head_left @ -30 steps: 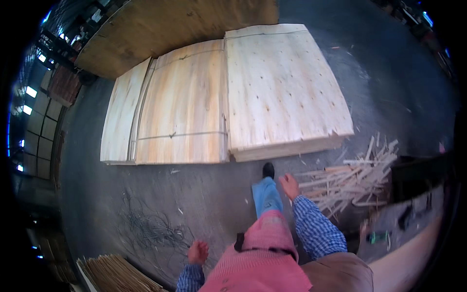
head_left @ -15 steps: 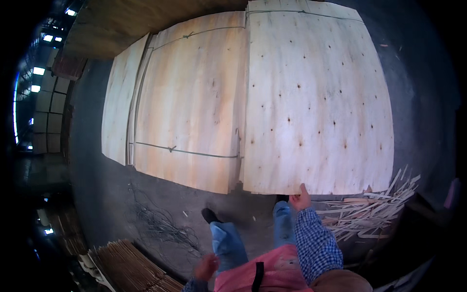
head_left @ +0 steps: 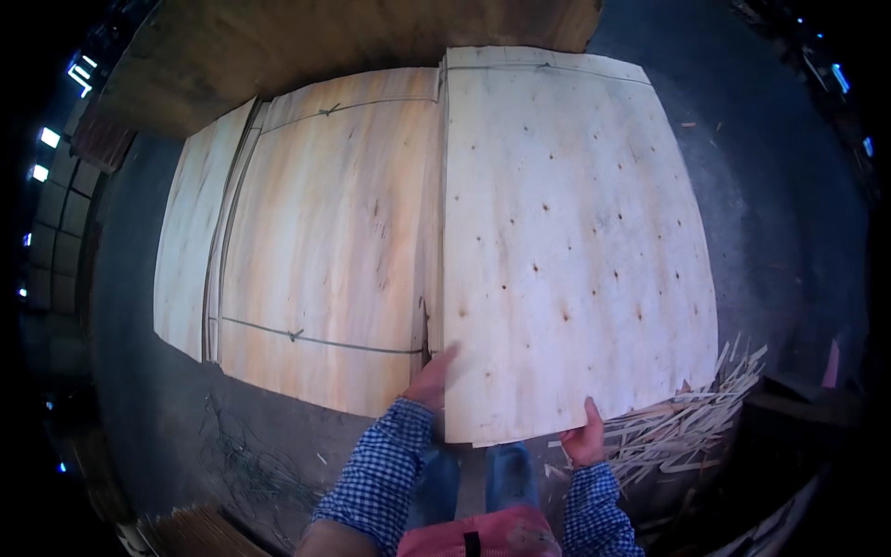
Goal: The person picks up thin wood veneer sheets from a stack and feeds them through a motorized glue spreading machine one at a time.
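A large pale wood veneer sheet (head_left: 575,241) with dark knots lies on top at the right. My right hand (head_left: 585,440) pinches its near edge, thumb on top and fingers hidden beneath. My left hand (head_left: 431,379) grips the same sheet at its left edge close to the near corner; its fingers are partly hidden. Left of this sheet lies a tied stack of orange-streaked veneer (head_left: 325,223), with green cord (head_left: 362,346) knotted across its near and far ends. Beyond that, another pale veneer stack (head_left: 193,241) shows at the far left.
A big brown wooden board (head_left: 353,37) stands along the far side. Thin wood strips (head_left: 687,418) lie heaped on the floor at the near right. Tangled cord (head_left: 246,464) is on the floor at the near left, with a brown stack of sheets (head_left: 200,534) closer in.
My left hand has come up from beside my body to the sheet's left edge. My right hand still holds the near edge. The view has shifted, so the stacks appear lower and further left.
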`<state>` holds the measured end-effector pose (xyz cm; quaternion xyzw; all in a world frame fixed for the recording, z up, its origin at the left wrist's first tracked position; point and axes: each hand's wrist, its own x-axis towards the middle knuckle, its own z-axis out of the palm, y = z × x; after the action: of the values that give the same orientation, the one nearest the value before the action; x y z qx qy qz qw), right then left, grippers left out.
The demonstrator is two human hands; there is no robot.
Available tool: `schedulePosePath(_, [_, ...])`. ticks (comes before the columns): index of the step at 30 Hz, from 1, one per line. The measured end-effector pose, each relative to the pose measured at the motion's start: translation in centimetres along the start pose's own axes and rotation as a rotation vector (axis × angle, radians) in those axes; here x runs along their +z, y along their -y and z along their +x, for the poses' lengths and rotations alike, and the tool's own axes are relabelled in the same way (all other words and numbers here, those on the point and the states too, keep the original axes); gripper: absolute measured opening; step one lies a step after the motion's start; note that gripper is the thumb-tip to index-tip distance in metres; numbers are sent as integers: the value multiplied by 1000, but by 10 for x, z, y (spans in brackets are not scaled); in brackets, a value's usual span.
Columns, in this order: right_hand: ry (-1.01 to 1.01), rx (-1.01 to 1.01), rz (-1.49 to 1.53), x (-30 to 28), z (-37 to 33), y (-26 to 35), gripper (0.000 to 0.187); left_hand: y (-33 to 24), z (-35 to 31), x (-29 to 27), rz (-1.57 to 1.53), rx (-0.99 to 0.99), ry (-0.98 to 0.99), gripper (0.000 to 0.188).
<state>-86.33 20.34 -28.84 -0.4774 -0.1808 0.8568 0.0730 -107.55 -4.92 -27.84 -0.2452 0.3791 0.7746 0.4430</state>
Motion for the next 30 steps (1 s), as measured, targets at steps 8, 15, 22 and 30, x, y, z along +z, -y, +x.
schedulePosePath(8, [247, 12, 10, -3, -14, 33, 43, -20, -23, 55, 295, 9, 25, 38])
schedulePosePath(15, [-53, 46, -172, 33, -73, 57, 47, -4, -43, 38, 201, -147, -98, 38])
schedulePosePath(22, [-135, 537, -33, -15, -129, 7, 48, 17, -107, -29, 552, -240, -207, 44])
schedulePosePath(30, [-48, 798, -130, -63, -53, 82, 51, 35, 17, -40, 223, -321, -333, 50])
